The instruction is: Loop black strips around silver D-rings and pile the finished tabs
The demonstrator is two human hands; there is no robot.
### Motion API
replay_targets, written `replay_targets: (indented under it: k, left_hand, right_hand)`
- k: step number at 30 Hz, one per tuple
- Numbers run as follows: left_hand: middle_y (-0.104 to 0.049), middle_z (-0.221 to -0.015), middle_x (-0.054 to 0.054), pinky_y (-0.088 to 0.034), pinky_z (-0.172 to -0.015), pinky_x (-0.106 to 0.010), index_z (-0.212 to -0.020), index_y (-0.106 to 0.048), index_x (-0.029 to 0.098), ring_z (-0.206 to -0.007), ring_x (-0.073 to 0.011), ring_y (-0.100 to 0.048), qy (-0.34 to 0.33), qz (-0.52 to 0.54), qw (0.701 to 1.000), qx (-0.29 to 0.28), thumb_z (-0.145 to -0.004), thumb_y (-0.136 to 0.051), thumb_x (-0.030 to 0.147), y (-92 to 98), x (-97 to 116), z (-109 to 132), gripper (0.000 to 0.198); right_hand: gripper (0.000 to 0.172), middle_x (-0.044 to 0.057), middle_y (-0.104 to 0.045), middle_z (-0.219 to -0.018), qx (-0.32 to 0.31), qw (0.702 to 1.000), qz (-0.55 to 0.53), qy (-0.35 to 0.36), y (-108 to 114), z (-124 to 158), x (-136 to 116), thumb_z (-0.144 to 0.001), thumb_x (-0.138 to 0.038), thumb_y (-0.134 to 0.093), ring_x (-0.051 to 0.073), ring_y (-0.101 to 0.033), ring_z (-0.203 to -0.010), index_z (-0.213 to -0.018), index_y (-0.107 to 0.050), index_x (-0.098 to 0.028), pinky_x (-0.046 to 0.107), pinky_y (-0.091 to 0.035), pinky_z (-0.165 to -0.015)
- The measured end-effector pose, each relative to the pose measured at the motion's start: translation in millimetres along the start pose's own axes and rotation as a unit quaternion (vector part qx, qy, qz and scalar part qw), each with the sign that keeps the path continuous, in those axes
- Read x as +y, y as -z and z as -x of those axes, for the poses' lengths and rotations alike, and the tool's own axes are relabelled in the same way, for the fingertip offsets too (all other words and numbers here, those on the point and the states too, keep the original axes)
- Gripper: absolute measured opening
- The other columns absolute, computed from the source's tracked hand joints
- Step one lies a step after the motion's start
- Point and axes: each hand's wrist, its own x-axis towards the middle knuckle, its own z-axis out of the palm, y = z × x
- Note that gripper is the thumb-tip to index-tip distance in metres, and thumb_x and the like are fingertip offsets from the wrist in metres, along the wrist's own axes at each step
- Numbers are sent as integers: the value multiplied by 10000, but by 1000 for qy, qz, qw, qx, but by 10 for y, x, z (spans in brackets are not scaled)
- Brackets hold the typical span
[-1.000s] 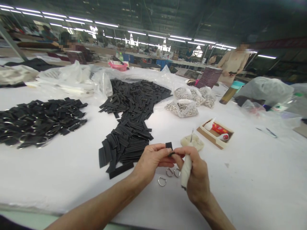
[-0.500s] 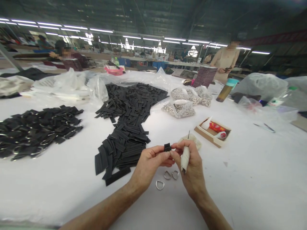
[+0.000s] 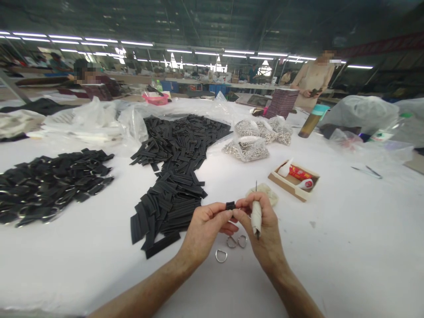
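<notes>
Between the fingertips of both hands is a small folded black strip [image 3: 230, 205]. My left hand [image 3: 203, 229] pinches its left side, thumb in front. At its right side are the thumb and forefinger of my right hand [image 3: 265, 234], which also keeps an awl with a wrapped pale handle [image 3: 256, 216] in its grip, the thin spike pointing away. Below the hands lie three metal D-rings, the nearest D-ring [image 3: 221, 256] apart from the other two. A heap of flat black strips [image 3: 172, 194] spreads to the left of my left hand.
Black strips with rings [image 3: 49, 183] are piled at far left. Bags of metal rings [image 3: 247, 149] stand behind the hands. To the right are a small box [image 3: 291, 187] with a glue tube, a bottle [image 3: 313, 121] and tweezers [image 3: 367, 172]. A pale cloth [image 3: 271, 194] lies beyond my right hand.
The black strip looks folded flatter between the fingertips. The awl in my right hand has tilted slightly more upright. Both hands stay almost in place.
</notes>
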Motion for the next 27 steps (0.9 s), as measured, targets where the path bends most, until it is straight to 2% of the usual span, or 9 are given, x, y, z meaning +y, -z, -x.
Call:
replay_targets:
  k: [4,7,9,11,13,16,20,23,27]
  left_hand:
    - [-643,-676,-61,-499,-539,-241,-783,-645,94,-560,-154,-614,1,-38,999,-7,-752,-585,278,3,9,3,197]
    - [-539,-554,-5,-413,-411,-199,-707,-631,119,-441,-107,-506,-15,-100,995,6,-754,-578,303,16,16,5,198]
    - [-524,-624,-2,-362,-375,-185,-630,-612,130,-429,-75,-444,-45,-131,990,20,-741,-589,303,26,23,5,206]
    - [-533,-702,-9,-357,-386,-178,-599,-606,132,-461,-66,-446,-76,-147,986,22,-736,-589,278,33,27,4,201]
    - [-527,-622,3,-357,-394,-177,-679,-646,135,-445,-71,-442,-68,-159,985,12,-756,-565,263,34,28,2,169]
    - [-519,-503,16,-359,-361,-182,-892,-663,129,-416,-105,-476,-19,-133,991,-14,-773,-550,270,28,26,-4,216]
    - [-643,-680,-48,-487,-457,-224,-900,-659,114,-605,-177,-621,2,-43,998,-50,-739,-578,217,24,22,-15,207]
    - [-673,-759,-78,-524,-558,-242,-851,-675,92,-680,-178,-628,-2,-37,998,-46,-729,-578,180,30,23,-15,179]
    - [-682,-789,-93,-526,-605,-244,-845,-679,79,-707,-176,-626,0,-48,998,-37,-738,-567,177,34,30,-5,183]
  right_hand:
    - [189,-13,-569,-797,-9,1000,8,4,11,0,21,-742,-215,-618,127,-546,-690,-829,-450,-219,253,-464,-612]
    - [171,-15,-560,-772,-11,999,31,9,25,-1,28,-741,-204,-615,128,-535,-680,-809,-459,-215,248,-446,-603]
    - [169,-17,-553,-759,-11,999,42,14,36,-2,29,-736,-193,-617,127,-525,-679,-794,-460,-214,246,-434,-603]
    - [172,-20,-547,-757,-16,999,41,14,47,-3,30,-735,-192,-618,126,-518,-677,-789,-456,-215,246,-430,-608]
    - [174,-23,-542,-752,-24,999,37,11,58,-3,30,-737,-202,-616,122,-507,-661,-789,-450,-215,241,-423,-595]
    - [174,-27,-536,-731,-33,999,39,8,68,-3,27,-738,-213,-615,113,-490,-626,-778,-446,-211,229,-404,-556]
    - [184,-29,-538,-720,-31,999,31,-5,59,0,10,-724,-214,-625,105,-484,-599,-764,-445,-207,220,-397,-528]
    - [201,-36,-544,-716,-31,999,9,-19,43,7,-10,-712,-213,-630,102,-499,-586,-759,-435,-211,214,-413,-516]
    - [201,-41,-555,-712,-32,999,8,-25,34,19,-22,-716,-214,-625,102,-516,-595,-761,-430,-213,214,-435,-537]
